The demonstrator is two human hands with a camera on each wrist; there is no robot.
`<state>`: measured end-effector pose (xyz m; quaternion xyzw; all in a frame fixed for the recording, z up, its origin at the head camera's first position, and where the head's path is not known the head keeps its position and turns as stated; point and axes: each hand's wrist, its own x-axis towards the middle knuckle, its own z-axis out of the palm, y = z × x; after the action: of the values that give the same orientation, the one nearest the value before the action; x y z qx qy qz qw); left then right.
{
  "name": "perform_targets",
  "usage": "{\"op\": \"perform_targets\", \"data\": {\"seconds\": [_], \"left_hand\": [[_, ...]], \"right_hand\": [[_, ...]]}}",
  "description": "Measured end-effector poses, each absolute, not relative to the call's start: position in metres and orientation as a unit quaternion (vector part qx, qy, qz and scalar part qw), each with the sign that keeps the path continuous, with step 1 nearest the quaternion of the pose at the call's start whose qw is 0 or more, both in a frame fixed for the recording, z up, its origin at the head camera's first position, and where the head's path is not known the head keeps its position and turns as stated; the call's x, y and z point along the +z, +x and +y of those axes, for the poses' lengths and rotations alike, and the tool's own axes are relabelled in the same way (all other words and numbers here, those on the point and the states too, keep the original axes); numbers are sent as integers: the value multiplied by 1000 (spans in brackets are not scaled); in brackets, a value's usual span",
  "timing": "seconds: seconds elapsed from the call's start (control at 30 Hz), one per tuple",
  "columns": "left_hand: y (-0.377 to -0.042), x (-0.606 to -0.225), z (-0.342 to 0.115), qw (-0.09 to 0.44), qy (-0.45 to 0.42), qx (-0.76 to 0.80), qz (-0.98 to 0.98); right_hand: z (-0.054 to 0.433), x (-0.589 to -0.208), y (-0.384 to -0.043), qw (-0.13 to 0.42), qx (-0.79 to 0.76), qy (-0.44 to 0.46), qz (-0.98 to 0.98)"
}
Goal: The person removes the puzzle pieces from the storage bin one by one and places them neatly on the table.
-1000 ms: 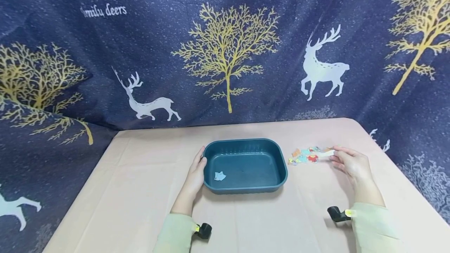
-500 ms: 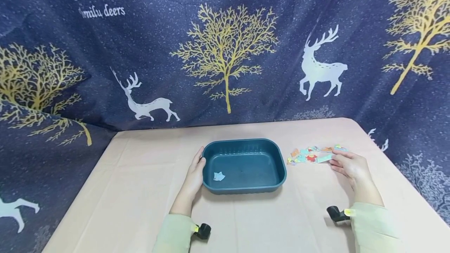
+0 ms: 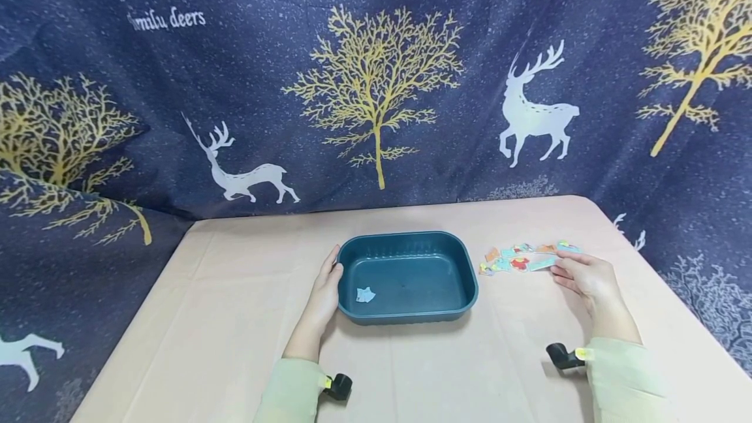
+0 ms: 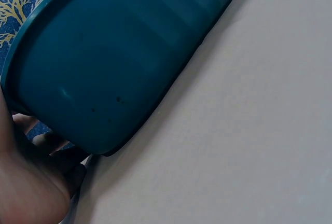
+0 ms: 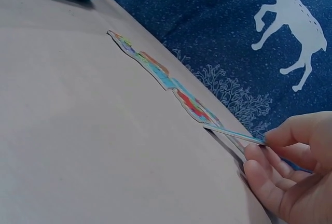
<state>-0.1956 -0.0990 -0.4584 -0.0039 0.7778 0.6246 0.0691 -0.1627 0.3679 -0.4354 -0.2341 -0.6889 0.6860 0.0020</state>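
My left hand holds the left end of a dark teal plastic basin, thumb near the rim; in the left wrist view, fingers reach behind the basin's end wall. A light-blue puzzle piece lies inside at the front left. To the right of the basin, my right hand pinches a thin, flat, light-blue puzzle piece between thumb and fingers. Its far end is close to a red-printed puzzle piece in the row on the table; whether they touch I cannot tell.
Several colourful flat pieces lie in a group right of the basin, among them an orange one and a yellow-and-blue one. A cloth-covered table lies underneath. A dark blue curtain with deer and trees hangs behind the far edge.
My right hand has tilted the light-blue piece flatter and brought it down beside the red-printed piece. The orange and yellow-and-blue pieces now show more. My left hand and the basin stay put.
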Motion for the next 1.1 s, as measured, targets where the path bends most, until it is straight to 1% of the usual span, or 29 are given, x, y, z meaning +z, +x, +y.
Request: {"op": "perform_targets", "data": {"seconds": [0.17, 0.47, 0.7, 0.9, 1.1], "left_hand": [[-195, -457, -100, 66, -3, 626, 777], [-194, -455, -105, 61, -3, 627, 776], [-194, -455, -106, 58, -2, 634, 771], [-193, -456, -102, 58, -2, 637, 768], [-193, -457, -98, 57, -1, 635, 770]], "right_hand": [[368, -433, -162, 6, 695, -218, -685], [369, -429, -162, 25, 710, -222, -668], [367, -426, -164, 32, 739, -194, -644], [359, -419, -164, 16, 724, -178, -666], [342, -414, -167, -1, 676, -137, -724]]}}
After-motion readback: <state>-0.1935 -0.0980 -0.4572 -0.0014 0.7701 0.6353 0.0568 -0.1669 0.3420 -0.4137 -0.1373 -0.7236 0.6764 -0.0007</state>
